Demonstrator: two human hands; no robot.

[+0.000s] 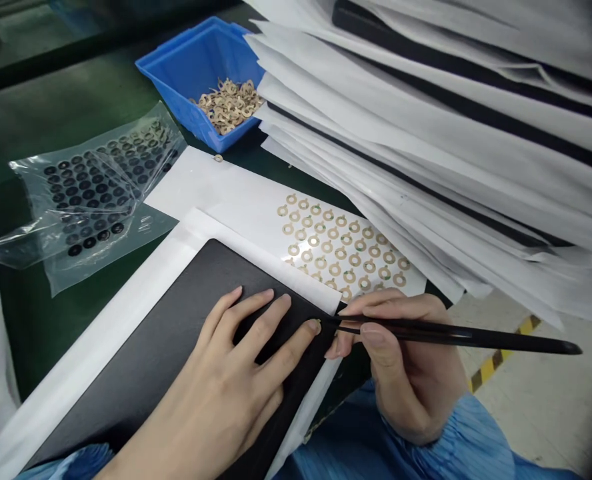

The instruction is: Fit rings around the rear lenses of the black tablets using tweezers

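Observation:
My left hand (246, 360) lies spread on a flat black panel (166, 340), fingers stretched out. Its index fingertip presses beside a small tan ring sticker (318, 326) near the panel's corner; most of that sticker is under the finger. In my right hand (406, 367) is a pair of black tweezers (456, 335), pinched between thumb and fingers. The tweezer tips point left and reach the panel's edge close to the left index finger. Under the panel lies white paper (176, 253). Behind it, a white sheet (236, 193) carries rows of tan ring stickers (341, 253).
A blue bin (176, 87) holds a heap of tan tabbed rings (229, 103). To the left lies a clear plastic bag (96, 187) with rows of black rings. A tall stack of paper-interleaved black panels (401, 120) leans at the right. Yellow-black floor tape (506, 353) shows below.

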